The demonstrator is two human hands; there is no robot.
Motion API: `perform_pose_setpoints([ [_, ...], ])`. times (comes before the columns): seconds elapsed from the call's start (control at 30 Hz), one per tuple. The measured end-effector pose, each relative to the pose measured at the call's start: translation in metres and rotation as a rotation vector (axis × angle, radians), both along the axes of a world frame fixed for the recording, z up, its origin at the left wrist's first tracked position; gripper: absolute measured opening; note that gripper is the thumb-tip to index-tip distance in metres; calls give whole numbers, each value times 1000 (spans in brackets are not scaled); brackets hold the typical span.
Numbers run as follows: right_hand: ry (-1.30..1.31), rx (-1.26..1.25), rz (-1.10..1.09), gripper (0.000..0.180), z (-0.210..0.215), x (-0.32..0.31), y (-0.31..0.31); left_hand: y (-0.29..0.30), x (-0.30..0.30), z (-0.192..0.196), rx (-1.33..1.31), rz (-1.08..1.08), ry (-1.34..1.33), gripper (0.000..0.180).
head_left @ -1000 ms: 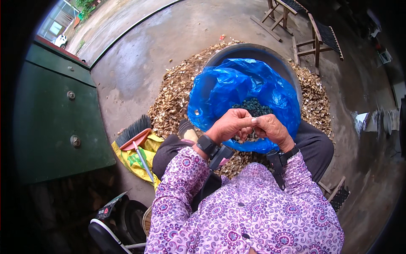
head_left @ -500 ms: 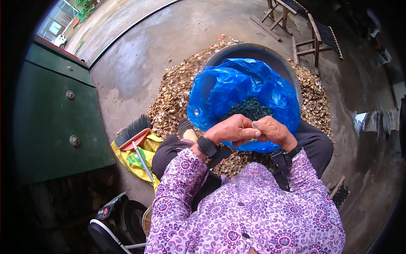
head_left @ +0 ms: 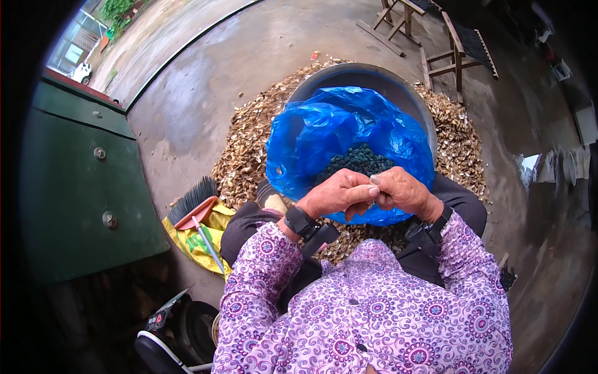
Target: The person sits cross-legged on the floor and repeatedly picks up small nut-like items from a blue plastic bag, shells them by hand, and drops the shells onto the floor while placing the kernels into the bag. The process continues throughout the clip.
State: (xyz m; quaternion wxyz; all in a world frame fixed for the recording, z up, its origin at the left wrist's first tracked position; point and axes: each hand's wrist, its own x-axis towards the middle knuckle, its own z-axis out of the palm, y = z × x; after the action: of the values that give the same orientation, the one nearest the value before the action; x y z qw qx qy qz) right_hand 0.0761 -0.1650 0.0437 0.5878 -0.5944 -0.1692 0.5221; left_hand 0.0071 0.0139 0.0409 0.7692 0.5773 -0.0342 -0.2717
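My left hand (head_left: pixel 339 194) and my right hand (head_left: pixel 405 193) meet fingertip to fingertip over the near side of a blue plastic bag (head_left: pixel 299 140). Both are closed, thumbs and fingers pinched together; whatever sits between them is too small or hidden to name. The bag lies wide-mouthed inside a large round metal basin (head_left: pixel 408 87). Many small, dark, bluish-green round pieces (head_left: pixel 361 159), like nuts or seeds, lie in it, just beyond my fingers.
Brown shells or husks (head_left: pixel 249 149) are heaped on the floor around the basin. At left lies a broom (head_left: pixel 196 215) on a yellow sack (head_left: pixel 193 246), near a dark green metal box (head_left: pixel 87 193). Wooden folding stools (head_left: pixel 458 59) stand at the far right.
My hands stay pinched together, with slight finger movement. The whole view has shifted a little, moving the basin and bag slightly left in the picture.
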Motion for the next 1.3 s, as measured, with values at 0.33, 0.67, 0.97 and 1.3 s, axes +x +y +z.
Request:
perform_pose_setpoints([
  [0.33, 115, 246, -331, 41, -5, 15, -7, -15, 6, -3, -248, 72, 117, 16],
  [0.67, -647, -75, 173, 27, -3, -1, -25, -6, 15, -24, -411, 280, 204, 13],
  [0.97, -857, 155, -203, 29, 2, 1, -9, -11, 13, -34, -511, 141, 251, 15],
  [1.3, -988, 41, -276, 15, 4, -1, -9, -15, 14, -37, -457, 353, 141, 15],
])
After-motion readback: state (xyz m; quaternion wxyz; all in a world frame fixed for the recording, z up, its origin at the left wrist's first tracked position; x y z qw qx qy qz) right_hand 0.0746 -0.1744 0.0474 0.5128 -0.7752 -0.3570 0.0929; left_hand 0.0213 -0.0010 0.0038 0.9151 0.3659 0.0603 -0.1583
